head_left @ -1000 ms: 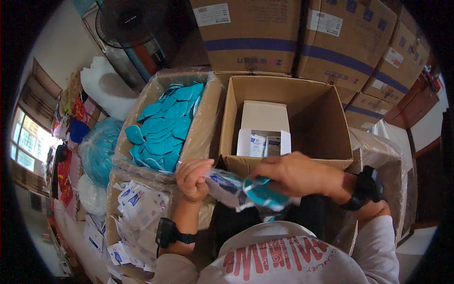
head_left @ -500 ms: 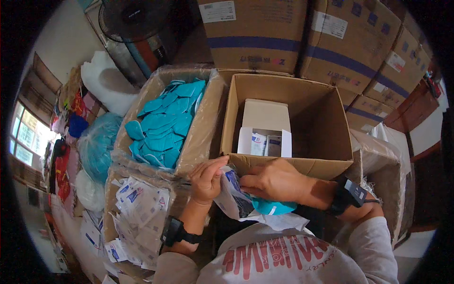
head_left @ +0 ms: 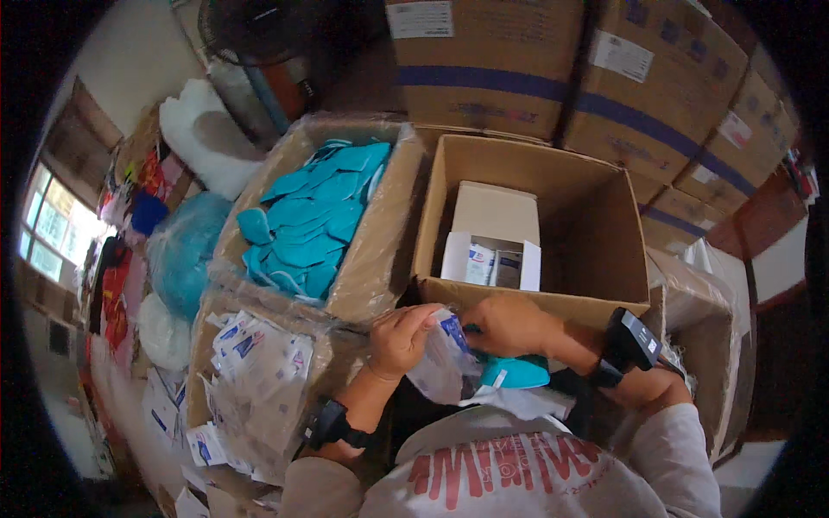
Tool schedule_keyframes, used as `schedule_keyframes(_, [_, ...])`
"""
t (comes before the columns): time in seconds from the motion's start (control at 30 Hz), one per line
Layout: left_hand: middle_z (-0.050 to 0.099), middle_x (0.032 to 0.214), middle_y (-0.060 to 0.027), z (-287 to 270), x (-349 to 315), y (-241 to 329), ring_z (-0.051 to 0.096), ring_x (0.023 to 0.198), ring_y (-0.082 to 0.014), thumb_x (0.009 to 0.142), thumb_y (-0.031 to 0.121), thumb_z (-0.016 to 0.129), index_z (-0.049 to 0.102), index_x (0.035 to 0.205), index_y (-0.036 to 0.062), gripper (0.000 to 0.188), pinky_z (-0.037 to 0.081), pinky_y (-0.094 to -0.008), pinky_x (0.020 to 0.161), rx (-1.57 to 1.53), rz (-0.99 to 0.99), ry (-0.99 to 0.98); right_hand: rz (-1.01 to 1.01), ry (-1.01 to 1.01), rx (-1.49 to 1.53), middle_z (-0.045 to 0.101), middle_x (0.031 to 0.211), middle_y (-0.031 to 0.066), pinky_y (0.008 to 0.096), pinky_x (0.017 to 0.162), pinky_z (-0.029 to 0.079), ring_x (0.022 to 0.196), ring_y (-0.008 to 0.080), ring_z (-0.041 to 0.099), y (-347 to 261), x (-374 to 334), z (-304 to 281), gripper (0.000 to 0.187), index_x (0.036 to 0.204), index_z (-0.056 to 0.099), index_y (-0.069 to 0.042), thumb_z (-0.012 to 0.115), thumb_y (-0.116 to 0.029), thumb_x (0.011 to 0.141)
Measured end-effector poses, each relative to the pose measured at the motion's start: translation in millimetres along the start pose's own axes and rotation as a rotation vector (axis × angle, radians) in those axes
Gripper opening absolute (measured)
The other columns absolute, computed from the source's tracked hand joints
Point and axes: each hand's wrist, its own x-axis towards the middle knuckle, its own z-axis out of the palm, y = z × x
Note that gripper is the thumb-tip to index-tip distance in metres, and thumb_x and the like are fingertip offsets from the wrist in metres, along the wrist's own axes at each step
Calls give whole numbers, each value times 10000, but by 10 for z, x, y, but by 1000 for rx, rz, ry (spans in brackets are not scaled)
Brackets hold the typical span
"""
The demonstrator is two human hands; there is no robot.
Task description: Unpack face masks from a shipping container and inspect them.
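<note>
My left hand (head_left: 401, 342) is closed on the upper edge of a small clear plastic bag (head_left: 439, 373) printed in blue and white. At the bag's other side, my right hand (head_left: 511, 325) is closed, its fingertips pinching the mouth edge. Just below my right hand a teal folded face mask (head_left: 516, 374) rests over my lap, on a piece of white material (head_left: 527, 401). My right fingers partly hide the bag's opening.
Ahead stands an open carton (head_left: 596, 293) holding a small white box (head_left: 496, 211) of packets. On the left are a carton of teal masks (head_left: 315, 216) and one of printed bags (head_left: 259, 363). Large sealed cartons (head_left: 484, 52) are stacked behind, near a fan (head_left: 250, 30).
Both hands stay at the bag, now slightly farther right in view, and the bag's mouth has shifted between them. The teal mask shows below my right hand in both frames.
</note>
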Motion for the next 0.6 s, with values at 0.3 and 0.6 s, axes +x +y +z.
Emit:
schedule_keyframes(0.3, [577,901,-175,-1900,-1171,-1355,548,853,-314,901,247,435,570,931,-30,310,427,-362,749,241,-812,635,350,720,834,532,762,-39,217,615,409,701,70,499,880,-469,-616,154,883,582,-46,549,-193,852])
schedule_keyframes(0.6, [399,1244,-229,-2255,-2241,-1723,325,1202,-366,791,379,563,466,1150,38,505,288,-456,974,1104,-622,78,457,574,848,555,760,-47,201,617,390,682,46,485,1445,-502,-217,206,887,607,-78,590,-275,828])
